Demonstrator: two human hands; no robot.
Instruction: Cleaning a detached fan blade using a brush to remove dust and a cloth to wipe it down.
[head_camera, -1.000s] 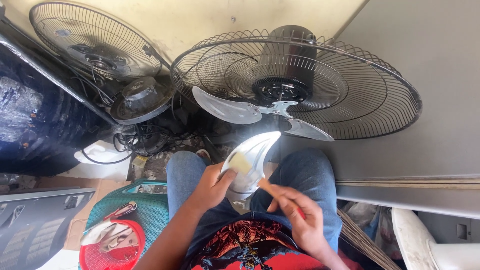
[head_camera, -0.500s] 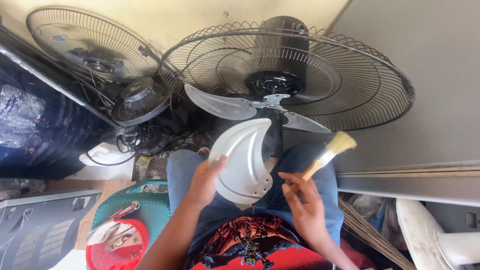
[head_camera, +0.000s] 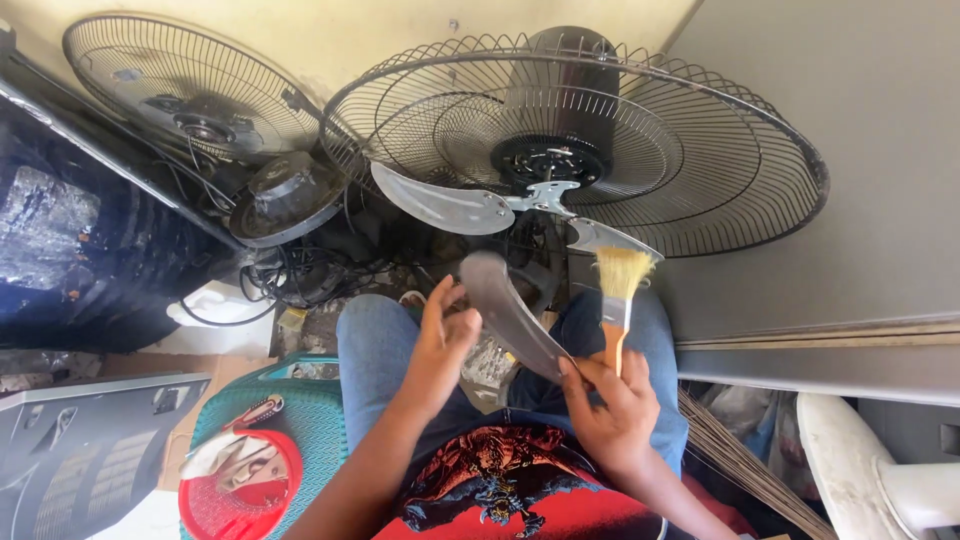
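My left hand (head_camera: 440, 345) is raised over my lap, fingers curled on the upper end of the loose grey fan blade (head_camera: 510, 315), which slants edge-on between both hands; my right hand (head_camera: 610, 405) pinches the blade's lower end and grips a paintbrush (head_camera: 620, 300) bristles-up. Straight ahead the big caged fan (head_camera: 600, 150) sits close, smaller fan grille (head_camera: 190, 95) and cable tangle (head_camera: 300, 275) left. Grey panel (head_camera: 850, 200) crowds the right, teal stool (head_camera: 310, 420) my left knee.
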